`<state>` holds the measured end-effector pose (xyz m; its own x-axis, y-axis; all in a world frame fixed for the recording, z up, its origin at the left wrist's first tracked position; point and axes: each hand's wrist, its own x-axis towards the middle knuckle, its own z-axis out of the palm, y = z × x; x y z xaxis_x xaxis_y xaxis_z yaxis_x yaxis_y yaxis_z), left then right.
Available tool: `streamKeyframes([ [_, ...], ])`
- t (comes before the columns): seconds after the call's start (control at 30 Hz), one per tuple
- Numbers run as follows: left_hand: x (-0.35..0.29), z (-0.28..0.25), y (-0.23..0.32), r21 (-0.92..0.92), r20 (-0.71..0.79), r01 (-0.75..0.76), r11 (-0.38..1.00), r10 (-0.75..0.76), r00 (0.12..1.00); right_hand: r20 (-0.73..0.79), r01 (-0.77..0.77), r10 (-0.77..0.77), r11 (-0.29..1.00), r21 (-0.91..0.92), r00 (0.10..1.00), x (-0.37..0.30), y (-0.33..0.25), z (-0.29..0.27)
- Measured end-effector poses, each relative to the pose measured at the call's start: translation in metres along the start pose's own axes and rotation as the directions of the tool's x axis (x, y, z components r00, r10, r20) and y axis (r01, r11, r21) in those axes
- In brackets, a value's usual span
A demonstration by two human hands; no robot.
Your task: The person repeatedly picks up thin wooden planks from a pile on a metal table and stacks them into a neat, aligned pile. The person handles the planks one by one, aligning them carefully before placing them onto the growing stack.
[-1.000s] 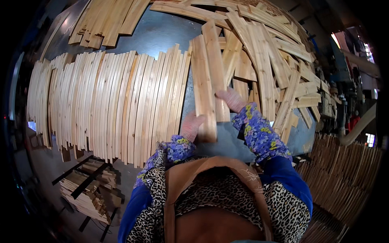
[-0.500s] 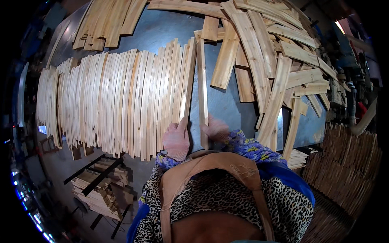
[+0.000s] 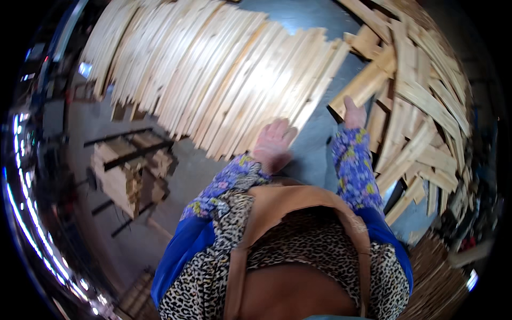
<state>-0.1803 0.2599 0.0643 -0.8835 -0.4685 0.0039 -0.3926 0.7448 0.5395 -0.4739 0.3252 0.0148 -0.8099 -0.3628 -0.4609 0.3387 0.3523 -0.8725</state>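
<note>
Two hands are over the bench (image 3: 312, 141). The left hand (image 3: 274, 145), palm down with fingers slightly spread, lies over the near ends of the row (image 3: 240, 80) at its right end. The right hand (image 3: 354, 114) is at the near end of one loose board (image 3: 365, 85), thumb side up; blur hides whether it pinches the board.

There is one row, of boards standing on edge side by side, too many to count surely, filling the bench's left part and reaching its near edge. One pile (image 3: 424, 114) of well over a dozen boards lies crisscross toward the right edge; the loose board is on its left side.

The bench top is smooth, blue-grey and shiny. Left of it, one black rack (image 3: 133, 157) holding stacked boards (image 3: 114, 178) stands on the grey floor (image 3: 198, 172). One brown stack (image 3: 434, 277) is beyond the bench's near right corner.
</note>
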Motion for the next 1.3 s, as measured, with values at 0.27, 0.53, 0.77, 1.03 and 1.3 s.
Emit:
streamKeyframes([
  [0.27, -0.139, -0.015, -0.144, -0.225, -0.422, 0.832, 0.506, -0.821, 0.385, 0.533, 0.387, -0.021, 0.712, -0.586, 0.846, -0.206, 0.101, 0.013],
  [0.53, -0.147, -0.071, -0.158, -0.597, -0.501, 0.746, 0.295, -0.863, -0.06, 0.231, 0.284, -0.203, 0.866, -0.411, 0.952, -0.106, 0.083, 0.017],
  [0.77, -0.173, -0.038, -0.278, -0.892, -0.33, 0.303, 0.337, -0.941, 0.075, 0.187, 0.181, -0.244, 0.937, 0.3, 0.952, -0.043, 0.073, 0.073],
  [1.03, -0.213, -0.001, -0.201, -0.602, -0.098, 0.728, 0.329, -0.935, 0.342, 0.158, 0.108, -0.125, 0.988, 0.108, 0.98, -0.004, 0.045, 0.028],
  [1.3, 0.005, -0.018, -0.217, -0.832, -0.233, 0.155, 0.533, -0.589, 0.774, 0.222, -0.019, -0.087, 0.9, 0.435, 0.971, 0.03, 0.023, -0.003],
])
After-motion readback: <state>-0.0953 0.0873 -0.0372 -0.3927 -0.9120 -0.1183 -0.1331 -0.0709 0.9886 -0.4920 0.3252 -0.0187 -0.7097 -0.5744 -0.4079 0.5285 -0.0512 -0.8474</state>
